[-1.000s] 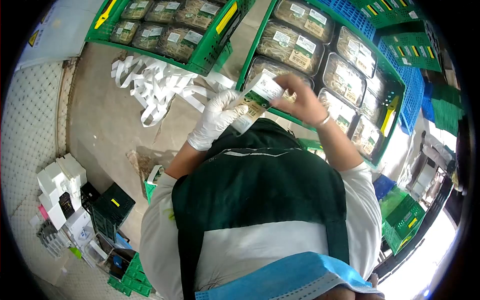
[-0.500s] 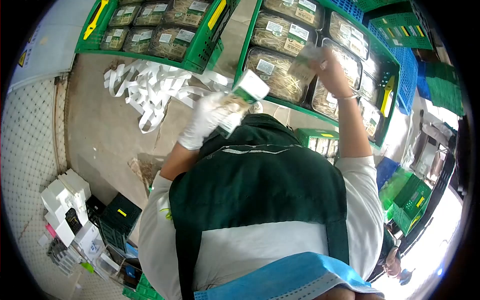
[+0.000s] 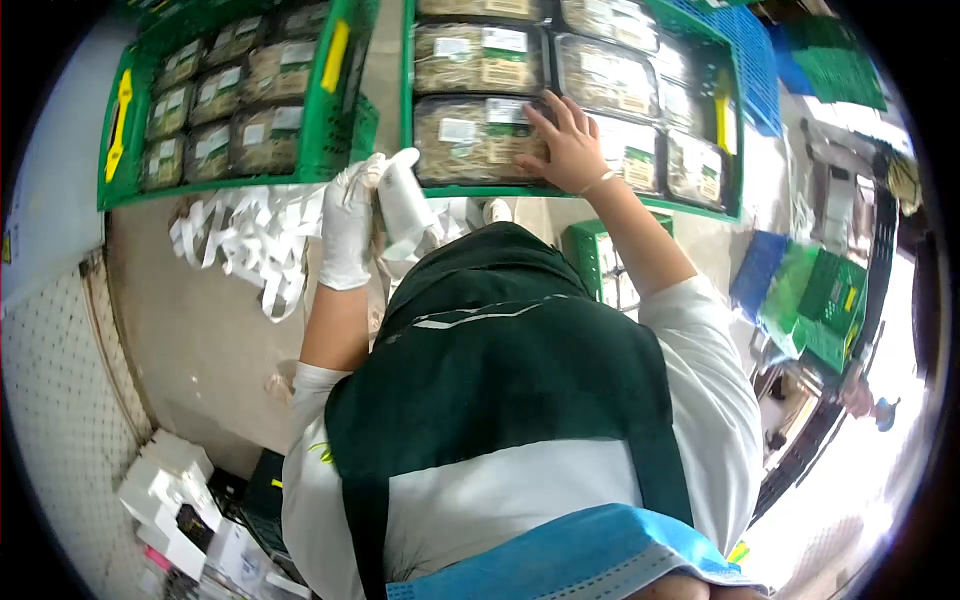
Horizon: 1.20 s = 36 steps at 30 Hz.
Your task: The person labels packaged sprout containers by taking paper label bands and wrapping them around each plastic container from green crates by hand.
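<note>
My left hand [image 3: 347, 228], in a white glove, is closed around a roll of labels [image 3: 404, 203] with its white backing showing. It is just off the near left corner of a large green crate [image 3: 408, 60]. My bare right hand [image 3: 572, 148] has its fingers spread and rests on the right end of a film-wrapped tray of pale, stringy food [image 3: 455, 160] in that crate. A white label and a green-and-beige label [image 3: 505, 145] show on this tray, beside my fingertips. Several similar labelled trays [image 3: 605, 75] fill the crate.
A second green crate [image 3: 225, 190] of smaller labelled packs stands to the left. Tangled white strip [image 3: 240, 245] lies on the floor below it. A smaller green crate [image 3: 585, 245] sits under the large one, and blue crates [image 3: 750, 60] are at the right.
My right hand has come down, from holding a label in the air, onto the nearest left tray. My left hand has moved left with the label roll, and the view has shifted.
</note>
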Each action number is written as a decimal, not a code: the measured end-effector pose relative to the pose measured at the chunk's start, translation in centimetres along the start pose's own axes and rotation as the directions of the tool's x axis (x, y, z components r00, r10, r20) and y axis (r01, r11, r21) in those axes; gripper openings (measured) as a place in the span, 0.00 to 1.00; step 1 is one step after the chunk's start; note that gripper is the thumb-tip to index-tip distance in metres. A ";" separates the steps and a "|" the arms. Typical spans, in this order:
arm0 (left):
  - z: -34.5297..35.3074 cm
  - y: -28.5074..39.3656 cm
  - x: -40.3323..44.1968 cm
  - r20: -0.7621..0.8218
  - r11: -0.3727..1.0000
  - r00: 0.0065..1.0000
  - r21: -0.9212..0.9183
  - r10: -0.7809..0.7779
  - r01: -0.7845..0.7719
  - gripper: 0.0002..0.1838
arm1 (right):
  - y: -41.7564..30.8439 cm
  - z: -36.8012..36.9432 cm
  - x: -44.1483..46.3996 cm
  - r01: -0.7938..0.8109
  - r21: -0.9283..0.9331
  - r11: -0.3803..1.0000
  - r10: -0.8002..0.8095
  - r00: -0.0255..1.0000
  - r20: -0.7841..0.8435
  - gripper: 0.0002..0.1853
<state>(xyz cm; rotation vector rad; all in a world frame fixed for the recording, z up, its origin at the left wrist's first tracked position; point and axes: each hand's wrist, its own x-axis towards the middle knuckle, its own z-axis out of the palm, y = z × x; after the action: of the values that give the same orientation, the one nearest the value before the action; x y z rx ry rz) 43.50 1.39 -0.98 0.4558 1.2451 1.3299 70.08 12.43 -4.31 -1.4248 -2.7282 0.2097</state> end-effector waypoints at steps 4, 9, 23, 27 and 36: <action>5.3 0.1 3.5 0.194 0.963 0.974 0.217 0.115 -0.157 0.10 | 14.7 -2.6 -4.6 -0.315 0.172 0.933 0.355 0.882 -0.309 0.28; 16.0 -5.6 9.0 0.355 0.841 0.935 0.499 0.023 -0.210 0.11 | 29.7 -2.3 -9.3 -0.628 -0.163 0.761 0.637 0.771 0.005 0.27; 13.1 -4.2 12.5 -0.250 -0.155 0.842 0.919 0.477 0.361 0.28 | 19.1 -0.7 -0.6 -0.521 0.123 0.844 0.481 0.839 0.255 0.26; 14.4 -3.8 11.8 -0.195 -0.306 0.855 0.876 0.481 0.372 0.33 | 18.4 -2.7 -0.7 -0.380 0.390 0.839 0.402 0.915 0.028 0.22; 15.0 -4.6 8.6 -0.453 0.135 0.794 0.888 0.406 0.439 0.33 | 17.2 -0.6 1.3 -0.664 0.297 0.687 0.635 0.746 0.200 0.25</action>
<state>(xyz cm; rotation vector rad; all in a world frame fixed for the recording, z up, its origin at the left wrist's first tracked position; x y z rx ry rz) 56.52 13.49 -3.06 0.9763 2.7420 0.2741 83.44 23.26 -6.21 -2.2217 -1.9416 0.7561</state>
